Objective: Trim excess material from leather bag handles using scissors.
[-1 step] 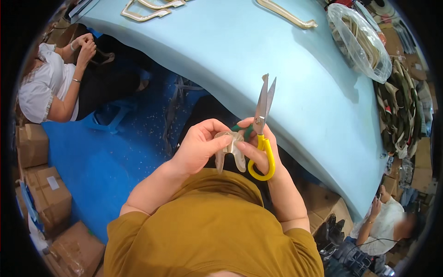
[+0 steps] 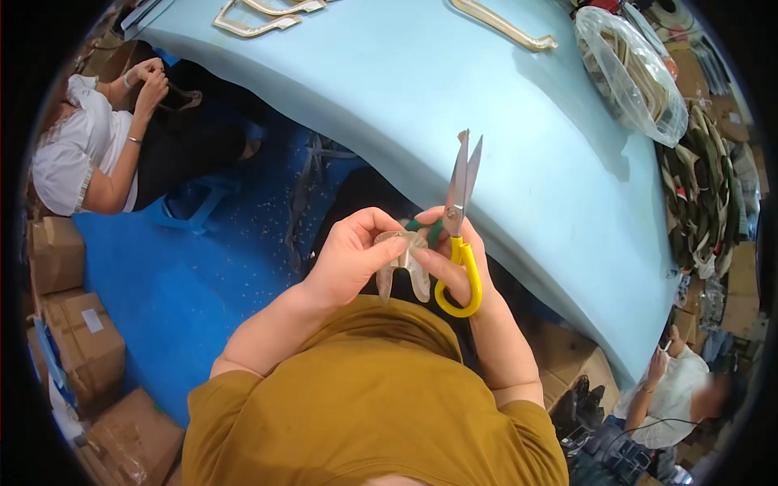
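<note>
My left hand pinches the left side of a small beige U-shaped piece, thumb on top, in front of my body. The piece is glossy, and its two rounded legs point toward me. My right hand presses its thumb on the right side of the same piece. That hand also carries a pair of scissors, with the yellow handle loop over it and the green loop mostly hidden behind the fingers. The scissor blades point away from me, slightly apart, with a brown scrap at one tip.
A light-blue covered table curves ahead and to the right. On it lie beige strips and a clear bag of similar pieces. A seated person is at left, another at right. Cardboard boxes stand on the left.
The scissors have shifted very slightly to the left, along with the beige piece. Both hands keep the same hold.
</note>
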`<control>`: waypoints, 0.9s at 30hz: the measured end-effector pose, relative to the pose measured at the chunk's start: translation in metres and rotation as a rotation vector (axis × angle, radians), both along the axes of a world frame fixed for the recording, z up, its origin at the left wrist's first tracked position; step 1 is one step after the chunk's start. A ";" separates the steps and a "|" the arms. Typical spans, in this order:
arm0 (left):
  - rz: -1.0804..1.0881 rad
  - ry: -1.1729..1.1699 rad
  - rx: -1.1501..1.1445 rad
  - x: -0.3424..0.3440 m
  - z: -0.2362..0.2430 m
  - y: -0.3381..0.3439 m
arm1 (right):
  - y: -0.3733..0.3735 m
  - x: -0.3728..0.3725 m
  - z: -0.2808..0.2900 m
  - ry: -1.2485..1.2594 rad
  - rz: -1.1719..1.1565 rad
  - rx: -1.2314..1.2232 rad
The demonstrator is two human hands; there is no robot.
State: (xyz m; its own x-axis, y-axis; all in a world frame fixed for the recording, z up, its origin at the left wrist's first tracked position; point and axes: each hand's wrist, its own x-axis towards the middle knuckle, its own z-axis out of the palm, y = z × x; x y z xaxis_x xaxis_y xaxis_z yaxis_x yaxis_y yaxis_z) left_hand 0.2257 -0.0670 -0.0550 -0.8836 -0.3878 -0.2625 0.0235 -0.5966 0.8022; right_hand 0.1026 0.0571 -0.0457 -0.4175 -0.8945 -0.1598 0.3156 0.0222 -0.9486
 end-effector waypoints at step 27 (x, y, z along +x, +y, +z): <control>-0.347 -0.209 0.804 0.037 -0.049 -0.004 | -0.008 0.005 -0.001 0.054 -0.015 -0.333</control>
State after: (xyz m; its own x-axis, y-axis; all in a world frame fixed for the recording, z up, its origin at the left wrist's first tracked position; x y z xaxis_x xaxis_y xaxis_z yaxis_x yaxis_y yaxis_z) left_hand 0.2628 -0.0712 -0.1045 -0.8205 0.2626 -0.5078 -0.3624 -0.9259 0.1068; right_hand 0.1081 0.0488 -0.0466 -0.4309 -0.8877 0.1624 0.2630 -0.2957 -0.9184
